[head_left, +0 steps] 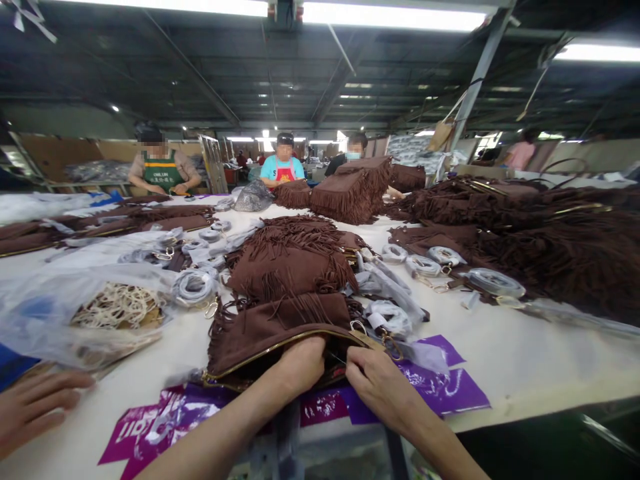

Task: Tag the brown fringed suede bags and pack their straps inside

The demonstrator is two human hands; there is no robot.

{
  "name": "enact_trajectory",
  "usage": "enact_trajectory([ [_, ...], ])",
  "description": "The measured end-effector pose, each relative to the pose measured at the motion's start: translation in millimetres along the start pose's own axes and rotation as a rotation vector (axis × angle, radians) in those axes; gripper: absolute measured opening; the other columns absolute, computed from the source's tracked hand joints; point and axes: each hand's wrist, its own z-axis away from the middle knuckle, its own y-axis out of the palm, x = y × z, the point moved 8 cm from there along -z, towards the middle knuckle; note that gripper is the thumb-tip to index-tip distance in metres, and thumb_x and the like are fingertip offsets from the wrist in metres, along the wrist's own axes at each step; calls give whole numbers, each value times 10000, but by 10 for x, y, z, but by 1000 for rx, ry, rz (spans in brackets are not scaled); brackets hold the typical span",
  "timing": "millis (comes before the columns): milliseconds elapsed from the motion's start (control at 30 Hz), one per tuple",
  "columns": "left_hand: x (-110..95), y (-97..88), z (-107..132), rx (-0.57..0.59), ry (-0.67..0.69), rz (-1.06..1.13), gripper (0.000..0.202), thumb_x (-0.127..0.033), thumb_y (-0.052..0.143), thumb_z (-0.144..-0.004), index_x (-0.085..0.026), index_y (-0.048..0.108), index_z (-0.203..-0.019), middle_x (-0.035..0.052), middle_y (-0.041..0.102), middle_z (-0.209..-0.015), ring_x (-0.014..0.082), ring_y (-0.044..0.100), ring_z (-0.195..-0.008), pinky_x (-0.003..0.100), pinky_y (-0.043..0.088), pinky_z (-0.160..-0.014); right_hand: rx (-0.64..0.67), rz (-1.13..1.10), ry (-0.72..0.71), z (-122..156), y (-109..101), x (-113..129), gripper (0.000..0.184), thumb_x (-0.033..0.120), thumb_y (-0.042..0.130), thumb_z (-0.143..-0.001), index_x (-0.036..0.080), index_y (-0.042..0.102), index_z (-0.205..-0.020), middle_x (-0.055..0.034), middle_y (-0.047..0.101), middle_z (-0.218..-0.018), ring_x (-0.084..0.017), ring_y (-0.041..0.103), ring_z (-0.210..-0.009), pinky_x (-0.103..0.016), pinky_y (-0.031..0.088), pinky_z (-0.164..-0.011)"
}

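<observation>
A brown fringed bag [280,323] lies in front of me, its gold zipper [273,348] undone and its mouth gaping toward me. My left hand [304,365] reaches into the opening, and its fingers are hidden inside. At the right end of the mouth, my right hand [373,383] is closed with curled fingers; what they pinch is hidden. A thin pale line shows between the two hands. A tan tag [367,340] lies by the bag's right edge. Under the bag are purple printed plastic sheets [445,383].
More fringed bags [290,267] are piled just beyond, with a taller stack [345,193] behind. Coiled wrapped straps [194,287] lie on both sides. A plastic bag with cream cords [120,307] sits left. Another person's hand [37,407] rests at the left edge. Co-workers [163,167] stand across the table.
</observation>
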Motion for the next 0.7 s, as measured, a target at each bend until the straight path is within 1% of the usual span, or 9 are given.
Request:
enact_trajectory([
  [100,22,0,-1,23,-26,-27,402,-66,389,-837,-55,603,-1177,207,640,-1215,312,595,-1147,420,429,-1023,-28,111,68,-20,59,13,221,77,446,-815,206,472,-637,-29,599,-678,-179,554,-675,-288,306,-611],
  [167,25,-4,-5,32,-24,-33,389,-67,389,-838,-53,609,-1158,203,647,-1200,302,602,-1135,395,439,-1010,-40,181,113,-35,97,32,196,66,451,-837,181,549,-713,-72,654,-749,-200,597,-716,-294,309,-614],
  [233,27,-13,-7,33,-19,-33,373,-72,390,-840,-60,616,-1137,198,654,-1184,295,611,-1115,381,449,-993,-43,238,147,-55,125,67,188,57,450,-859,156,597,-796,-103,682,-819,-221,631,-764,-295,317,-615],
  [333,26,-38,-6,28,-13,-26,349,-90,389,-845,-78,625,-1103,187,669,-1143,283,634,-1062,364,473,-952,-33,304,181,-92,146,123,198,59,450,-888,135,630,-863,-123,698,-860,-239,660,-789,-294,333,-604],
  [467,19,-63,-14,17,-6,-14,351,-89,370,-845,-88,630,-1080,177,681,-1103,267,648,-1021,338,486,-922,-9,356,208,-119,148,151,209,71,459,-901,136,656,-876,-124,708,-851,-247,680,-776,-293,351,-584],
  [700,77,-34,-51,1,-33,5,365,-93,351,-845,-72,634,-1076,204,677,-1108,291,648,-1030,370,484,-929,21,392,200,-84,151,157,204,58,471,-882,144,656,-871,-104,710,-858,-255,687,-814,-304,378,-630],
])
